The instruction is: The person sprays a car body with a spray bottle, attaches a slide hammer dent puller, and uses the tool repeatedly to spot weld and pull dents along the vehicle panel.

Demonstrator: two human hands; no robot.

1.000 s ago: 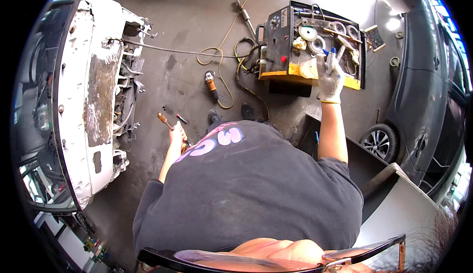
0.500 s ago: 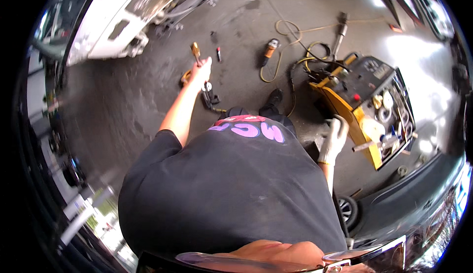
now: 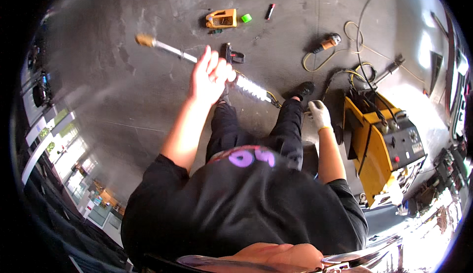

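My left hand (image 3: pixel 209 78) is bare and closed around a long metal rod (image 3: pixel 177 52) held slantwise above the floor. One end of the rod, up to the left, is brass-coloured and blurred. Past my fingers on the other side, a bright ribbed section (image 3: pixel 253 88) catches the light; whether it belongs to the rod I cannot tell. Just beyond this hand lies a dark pistol-shaped tool (image 3: pixel 231 54) on the floor. My right hand (image 3: pixel 319 114), in a whitish glove, hangs low beside my leg. Its fingers are loosely bent, with nothing visible in them.
A yellow and black machine on a cart (image 3: pixel 367 159) stands close to my right hand, with cables looping from it. An orange and black power tool (image 3: pixel 329 42) with a cord, a yellow-orange holder (image 3: pixel 221 19), a green object (image 3: pixel 246 18) and a red-and-black marker (image 3: pixel 270 11) lie on the floor.
The view has shifted, and the white vehicle part at upper left is out of sight. My left hand's rod has swung from pointing away to pointing left. The yellow-orange holder is now uncovered.
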